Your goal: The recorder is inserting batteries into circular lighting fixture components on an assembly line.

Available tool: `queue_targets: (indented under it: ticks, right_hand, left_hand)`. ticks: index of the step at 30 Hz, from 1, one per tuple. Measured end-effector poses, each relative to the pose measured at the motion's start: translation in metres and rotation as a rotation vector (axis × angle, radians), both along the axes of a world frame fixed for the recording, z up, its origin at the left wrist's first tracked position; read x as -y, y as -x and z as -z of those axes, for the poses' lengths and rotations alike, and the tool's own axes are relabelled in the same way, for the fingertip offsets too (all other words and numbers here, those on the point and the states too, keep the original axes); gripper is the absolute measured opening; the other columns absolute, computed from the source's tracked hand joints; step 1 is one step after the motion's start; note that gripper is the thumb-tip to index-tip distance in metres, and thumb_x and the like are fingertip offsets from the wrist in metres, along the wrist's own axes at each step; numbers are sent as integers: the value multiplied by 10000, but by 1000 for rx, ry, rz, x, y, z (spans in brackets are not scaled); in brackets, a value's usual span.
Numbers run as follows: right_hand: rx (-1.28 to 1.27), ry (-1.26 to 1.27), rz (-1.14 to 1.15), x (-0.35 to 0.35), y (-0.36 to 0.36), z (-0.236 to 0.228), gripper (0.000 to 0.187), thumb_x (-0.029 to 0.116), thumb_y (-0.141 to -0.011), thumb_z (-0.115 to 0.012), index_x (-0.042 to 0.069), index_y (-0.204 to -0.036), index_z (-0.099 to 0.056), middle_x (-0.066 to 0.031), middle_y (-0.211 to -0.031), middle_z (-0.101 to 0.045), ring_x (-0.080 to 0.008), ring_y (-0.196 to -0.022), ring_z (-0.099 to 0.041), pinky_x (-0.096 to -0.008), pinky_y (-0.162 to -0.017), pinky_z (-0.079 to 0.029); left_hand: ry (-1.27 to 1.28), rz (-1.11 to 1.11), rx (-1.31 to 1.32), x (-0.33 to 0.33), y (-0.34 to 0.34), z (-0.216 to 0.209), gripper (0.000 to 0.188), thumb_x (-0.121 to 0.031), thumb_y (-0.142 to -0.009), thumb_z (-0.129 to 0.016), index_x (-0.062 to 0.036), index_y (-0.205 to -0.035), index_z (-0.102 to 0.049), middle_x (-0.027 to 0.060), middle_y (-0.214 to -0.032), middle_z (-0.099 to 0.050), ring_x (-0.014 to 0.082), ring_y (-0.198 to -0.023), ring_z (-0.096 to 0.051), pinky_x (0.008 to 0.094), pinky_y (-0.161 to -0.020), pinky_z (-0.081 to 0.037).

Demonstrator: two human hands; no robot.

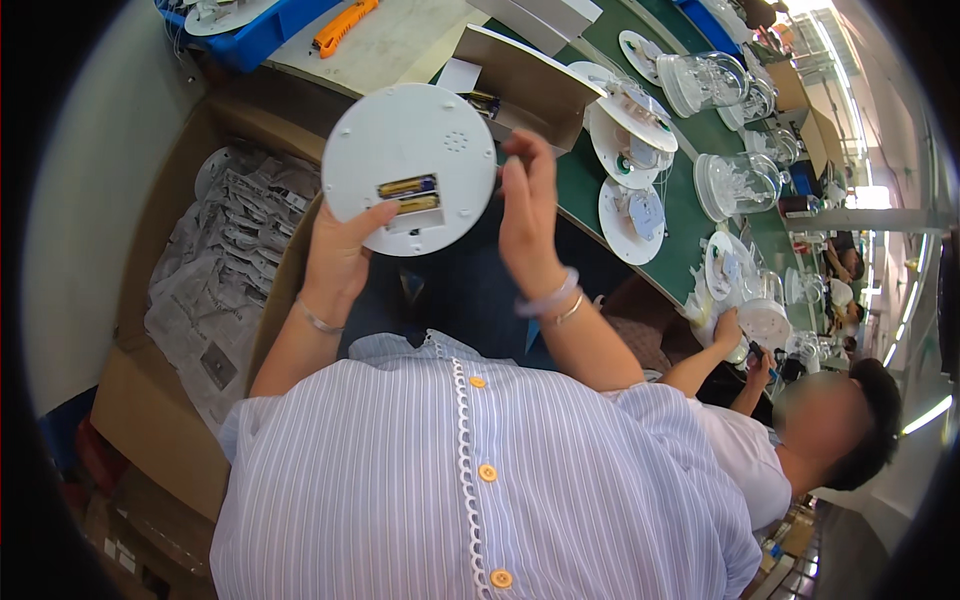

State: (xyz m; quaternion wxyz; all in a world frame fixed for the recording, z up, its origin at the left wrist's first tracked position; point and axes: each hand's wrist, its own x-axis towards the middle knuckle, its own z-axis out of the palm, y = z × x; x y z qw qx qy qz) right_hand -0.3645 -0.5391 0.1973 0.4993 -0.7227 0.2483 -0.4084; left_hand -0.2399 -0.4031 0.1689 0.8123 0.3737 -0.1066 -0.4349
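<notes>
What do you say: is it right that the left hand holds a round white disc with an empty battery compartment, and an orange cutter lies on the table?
Not quite: the battery compartment is not empty; the head view shows two batteries in it. The left hand holds the disc, and the cutter lies on the table.

The person wears a loose shirt (340, 480) across the lower middle of the frame, pale blue with fine white stripes running lengthwise. A scalloped white lace trim (464, 440) edges the front opening, and beside it sit three round yellow-tan buttons (487, 472) in a column. The sleeves (230, 430) leave the forearms bare. At left of centre, a slim silver bangle (320, 319) rings the wrist of the left hand (340, 245). The wrist of the right hand (530, 220), right of centre, carries two pieces — a thick, pale lavender-white bangle (547, 298) and a thinner silver bracelet (570, 308).
</notes>
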Motion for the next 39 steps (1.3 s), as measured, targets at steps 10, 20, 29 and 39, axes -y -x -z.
queue_targets:
  ticks: [10, 20, 29, 39]
  right_hand:
    - [-921, 606, -205, 120, -75, -8, 202, 104, -739, -547, 26, -897, -646, -179, -943, -623, -346, -885, -586, -401, -799, -466]
    - [-615, 658, 4, 96, -47, -28, 205, 120, -735, -613, 36, -920, -641, -147, -873, -634, -289, -795, -607, -347, -729, -481]
    - [-105, -336, -293, 29, -1, -38, 228, 60, -793, -647, -12, -999, -582, -16, -871, -590, -54, -765, -526, -175, -686, -417]
    - [29, -436, -251, 18, 6, -34, 172, 149, -868, -564, 0, -955, -570, -15, -820, -578, -73, -723, -537, -181, -658, -428]
  left_hand:
    - [-107, -67, -240, -8, -3, 5, 395, -100, -839, -556, -9, -1208, -450, 109, -1153, -551, 194, -1042, -556, 292, -881, -458]
    - [-35, -57, -216, -14, -4, -2, 393, -61, -852, -511, -12, -1232, -427, 116, -1178, -531, 207, -1058, -542, 320, -889, -457]
    - [-44, -52, -108, 4, 9, -4, 399, -58, -855, -519, -2, -1238, -420, 120, -1179, -530, 208, -1058, -544, 316, -890, -458]
    - [17, -67, -152, 5, 17, -8, 377, -100, -892, -489, 6, -1245, -411, 114, -1186, -528, 195, -1079, -530, 324, -922, -432]
